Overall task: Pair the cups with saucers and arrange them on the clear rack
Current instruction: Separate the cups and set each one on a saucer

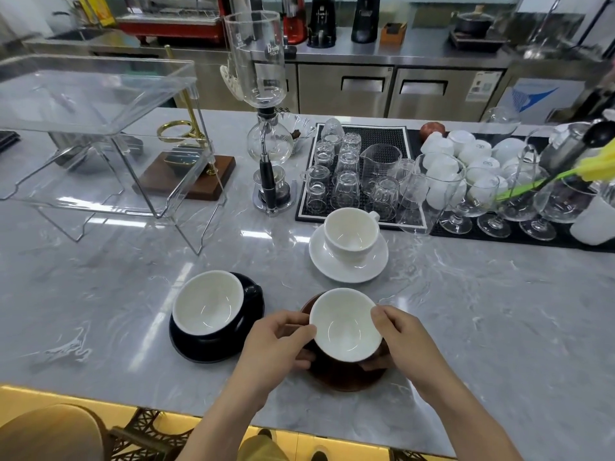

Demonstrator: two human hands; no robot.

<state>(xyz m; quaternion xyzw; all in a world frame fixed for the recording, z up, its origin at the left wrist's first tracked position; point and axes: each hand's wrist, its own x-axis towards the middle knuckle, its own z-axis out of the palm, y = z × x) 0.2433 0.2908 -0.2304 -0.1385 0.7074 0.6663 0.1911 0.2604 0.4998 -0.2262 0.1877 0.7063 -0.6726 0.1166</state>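
Near the counter's front edge a brown cup (346, 324) with a white inside sits on a brown saucer (346, 380). My left hand (276, 344) grips the cup's left side and my right hand (404, 337) grips its right side, fingers reaching under toward the saucer. To the left a black cup (208, 302) rests tilted on a black saucer (206, 347). Behind, a white cup (351, 232) stands on a white saucer (347, 266). The clear rack (100, 134), a two-tier acrylic stand, is at the far left with nothing of the set on it.
A glass siphon brewer (266, 128) stands in the middle. A black mat (362, 174) holds upturned glasses and a measuring jug. White cups (466, 154) and stemmed glasses (482, 197) crowd the right. A wooden drip stand (189, 168) sits behind the rack.
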